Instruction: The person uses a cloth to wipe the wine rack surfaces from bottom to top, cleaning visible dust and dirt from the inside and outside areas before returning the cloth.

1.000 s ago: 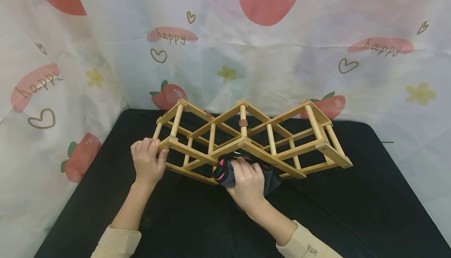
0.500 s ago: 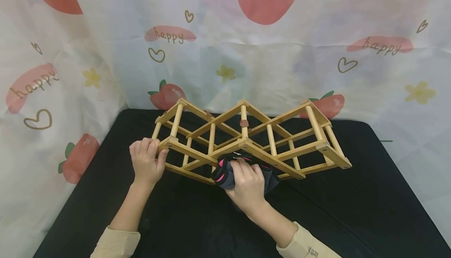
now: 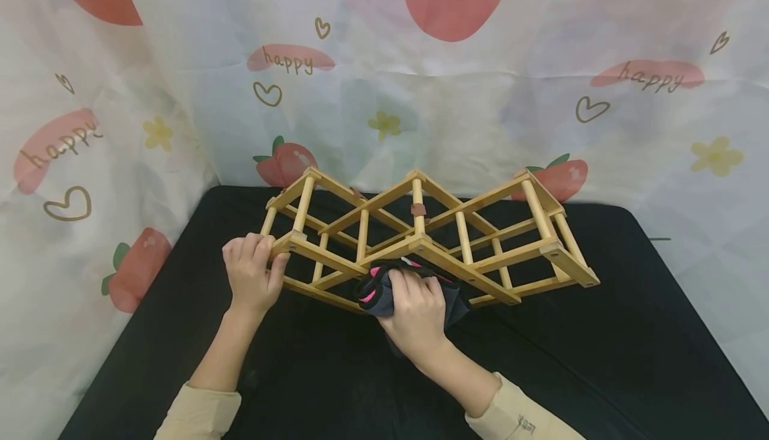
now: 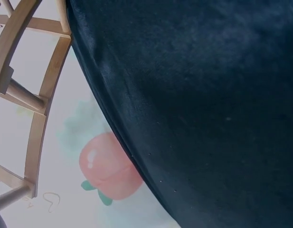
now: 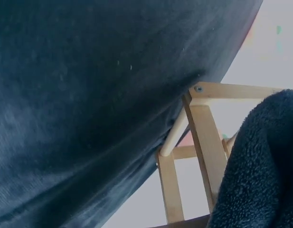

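Note:
A folding wooden rack (image 3: 462, 268) of slats and round dowels stands in a zigzag across the table. My left hand (image 3: 252, 274) grips its left front corner, thumb on the near side. In my right hand (image 3: 417, 313) is a bunched dark grey cloth (image 3: 377, 296) with black and pink edging, held against the rack's front slats near the middle. Fuzzy cloth (image 5: 260, 175) fills the right side of the right wrist view, in front of the rack's slats (image 5: 210, 142). Some rack slats (image 4: 39, 128) show at the left of the left wrist view; the left hand is barely visible there.
A black cloth (image 3: 324, 380) covers the table. Behind and to the left hangs a pale curtain (image 3: 468, 119) printed with fruit, hearts and flowers, close to the table's back edge. A brown band (image 3: 417, 209) wraps one middle dowel.
My right hand and the cloth have shifted slightly left along the rack's front. The left hand keeps its grip on the corner, and the rack has barely moved.

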Demonstrator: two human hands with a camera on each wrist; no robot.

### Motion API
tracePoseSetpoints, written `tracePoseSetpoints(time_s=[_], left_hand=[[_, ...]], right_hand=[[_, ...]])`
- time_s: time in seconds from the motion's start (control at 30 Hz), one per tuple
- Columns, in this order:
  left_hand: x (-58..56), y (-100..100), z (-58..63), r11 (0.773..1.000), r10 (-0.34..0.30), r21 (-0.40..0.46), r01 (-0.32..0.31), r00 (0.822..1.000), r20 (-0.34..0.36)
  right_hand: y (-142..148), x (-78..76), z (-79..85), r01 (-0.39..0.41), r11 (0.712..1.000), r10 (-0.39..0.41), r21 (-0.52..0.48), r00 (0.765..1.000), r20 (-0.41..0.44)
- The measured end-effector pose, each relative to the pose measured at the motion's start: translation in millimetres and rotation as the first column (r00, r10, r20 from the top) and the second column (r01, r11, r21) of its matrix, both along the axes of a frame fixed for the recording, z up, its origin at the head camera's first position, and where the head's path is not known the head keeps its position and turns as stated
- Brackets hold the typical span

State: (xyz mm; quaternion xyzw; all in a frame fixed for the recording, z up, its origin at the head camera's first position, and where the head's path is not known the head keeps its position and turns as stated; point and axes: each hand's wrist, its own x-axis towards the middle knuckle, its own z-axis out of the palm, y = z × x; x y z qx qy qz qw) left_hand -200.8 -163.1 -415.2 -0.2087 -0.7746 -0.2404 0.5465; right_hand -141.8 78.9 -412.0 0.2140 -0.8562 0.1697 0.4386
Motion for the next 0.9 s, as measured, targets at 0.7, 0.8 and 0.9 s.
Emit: tracePoseSetpoints(time_s=[0.7,0.8,0.9], left_hand=[[1.0,0,1.0,0.999,0.020,-0.030,-0.019,1.000,0.018],[0.7,2,1.5,0.999,0.016,-0.029,-0.015,1.000,0.018],[0.7,3,2.0,1.000,0.013,-0.028,-0.013,1.000,0.018]], right_hand=[[22,8.3,-4.6,0.013,0.998,-0.018,0.065,0.997,0.075],[27,14.0,-6.1,0.021,0.997,-0.029,0.080,0.995,0.100],[32,19.1,-9.9,0.020,0.996,-0.029,0.086,0.994,0.108]])
